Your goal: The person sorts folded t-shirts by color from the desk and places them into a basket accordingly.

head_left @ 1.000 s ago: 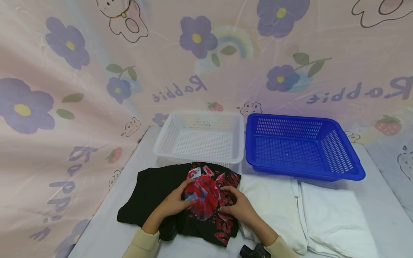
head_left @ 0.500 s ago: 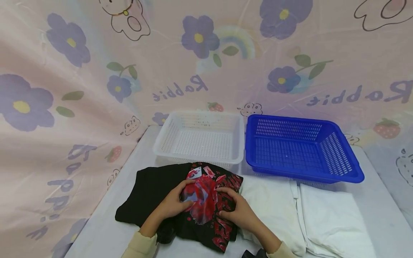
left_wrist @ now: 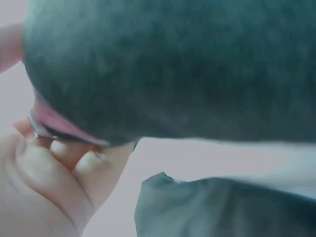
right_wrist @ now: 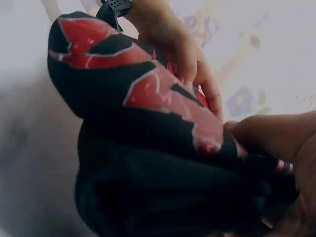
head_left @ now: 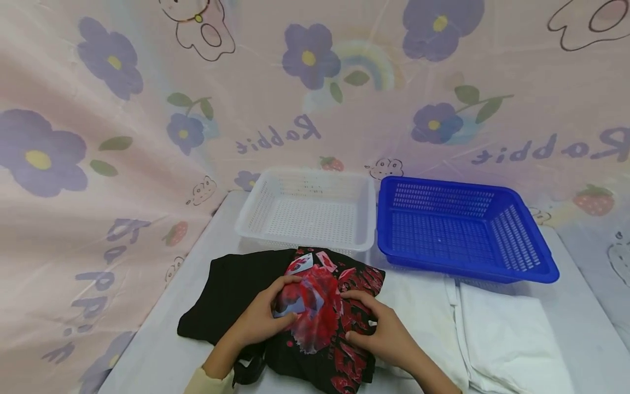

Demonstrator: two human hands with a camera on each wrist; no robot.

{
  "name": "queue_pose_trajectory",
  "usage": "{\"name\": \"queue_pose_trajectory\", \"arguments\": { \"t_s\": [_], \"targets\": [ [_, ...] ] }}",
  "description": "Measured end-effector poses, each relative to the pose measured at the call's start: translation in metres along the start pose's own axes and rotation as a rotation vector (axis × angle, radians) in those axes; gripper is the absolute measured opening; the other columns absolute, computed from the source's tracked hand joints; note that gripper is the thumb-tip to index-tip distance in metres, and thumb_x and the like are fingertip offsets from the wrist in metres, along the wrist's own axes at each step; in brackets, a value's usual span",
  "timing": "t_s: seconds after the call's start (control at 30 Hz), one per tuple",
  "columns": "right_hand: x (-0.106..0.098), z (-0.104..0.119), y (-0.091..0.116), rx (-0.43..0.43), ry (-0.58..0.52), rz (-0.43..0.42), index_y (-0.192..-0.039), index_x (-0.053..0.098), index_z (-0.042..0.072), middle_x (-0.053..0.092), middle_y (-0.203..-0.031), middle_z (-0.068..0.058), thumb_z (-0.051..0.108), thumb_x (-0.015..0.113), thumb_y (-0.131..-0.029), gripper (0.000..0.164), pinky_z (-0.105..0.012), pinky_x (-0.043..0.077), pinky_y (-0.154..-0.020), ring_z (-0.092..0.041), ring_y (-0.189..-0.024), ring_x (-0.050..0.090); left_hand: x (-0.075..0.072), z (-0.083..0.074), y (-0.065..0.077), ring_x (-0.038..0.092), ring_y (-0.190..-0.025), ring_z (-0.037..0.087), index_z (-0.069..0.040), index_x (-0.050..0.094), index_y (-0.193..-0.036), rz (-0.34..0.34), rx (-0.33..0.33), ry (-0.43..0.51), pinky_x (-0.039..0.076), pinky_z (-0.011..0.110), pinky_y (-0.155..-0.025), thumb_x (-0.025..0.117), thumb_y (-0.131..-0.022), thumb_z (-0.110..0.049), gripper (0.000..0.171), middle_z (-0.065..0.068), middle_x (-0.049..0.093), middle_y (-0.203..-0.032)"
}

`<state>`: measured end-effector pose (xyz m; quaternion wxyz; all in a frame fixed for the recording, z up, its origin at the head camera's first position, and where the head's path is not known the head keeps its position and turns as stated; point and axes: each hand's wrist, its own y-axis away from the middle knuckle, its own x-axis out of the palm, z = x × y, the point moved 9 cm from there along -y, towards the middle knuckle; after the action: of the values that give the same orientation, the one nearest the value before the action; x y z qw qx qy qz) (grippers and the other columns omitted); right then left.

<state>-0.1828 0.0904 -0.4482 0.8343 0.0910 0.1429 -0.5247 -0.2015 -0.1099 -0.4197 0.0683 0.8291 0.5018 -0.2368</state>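
left hand (head_left: 263,317) and right hand (head_left: 383,331) both gripping a black flowery garment (head_left: 317,312), kinda toward the left edge of the table (head_left: 157,361), white basket (head_left: 305,240) and blue basket (head_left: 465,268) along the far edge

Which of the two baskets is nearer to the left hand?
The white basket, beyond the black flowered cloth; the blue basket stands right of it, farther from the left hand.

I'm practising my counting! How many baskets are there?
2. The white basket stands behind the red-flowered black clothing. The blue basket is just right of the white one, behind the folded white clothing. No others show, hidden or partly hidden.
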Motion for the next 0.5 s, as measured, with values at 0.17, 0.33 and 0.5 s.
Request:
{"name": "queue_pose_trajectory", "arguments": {
  "t_s": [0.17, 0.33, 0.5],
  "targets": [
    [-0.013, 0.022, 0.01, -0.067, 0.127, -0.033, -0.137, 0.047, 0.033, 0.055, -0.135, 0.007, 0.014, 0.078, -0.078, 0.069, -0.032, 0.053, -0.086, -0.006, -0.099, 0.065, -0.002, -0.021, 0.001, 0.06, -0.092, 0.013, -0.007, 0.041, -0.138, -0.012, 0.058, -0.011, 0.052, 0.025, -0.076, 0.067, -0.083, 0.002, 0.062, 0.012, 0.057, -0.124],
    [-0.023, 0.045, 0.01, -0.147, 0.101, -0.019, -0.14, 0.044, 0.028, 0.054, -0.133, 0.002, 0.01, 0.078, -0.079, 0.072, -0.03, 0.055, -0.079, -0.008, -0.097, 0.067, -0.009, -0.022, -0.004, 0.058, -0.099, 0.013, -0.019, 0.04, -0.141, -0.067, 0.1, -0.059, 0.053, 0.026, -0.08, 0.071, -0.084, -0.006, 0.066, 0.004, 0.055, -0.13],
    [-0.035, 0.065, 0.005, -0.187, 0.062, -0.001, -0.141, 0.043, 0.026, 0.057, -0.128, -0.008, 0.008, 0.076, -0.081, 0.07, -0.03, 0.057, -0.069, -0.01, -0.096, 0.066, -0.022, -0.037, -0.01, 0.058, -0.104, 0.015, -0.027, 0.038, -0.142, -0.093, 0.126, -0.071, 0.054, 0.028, -0.084, 0.072, -0.087, -0.016, 0.066, 0.0, 0.053, -0.131]
  ]
}}
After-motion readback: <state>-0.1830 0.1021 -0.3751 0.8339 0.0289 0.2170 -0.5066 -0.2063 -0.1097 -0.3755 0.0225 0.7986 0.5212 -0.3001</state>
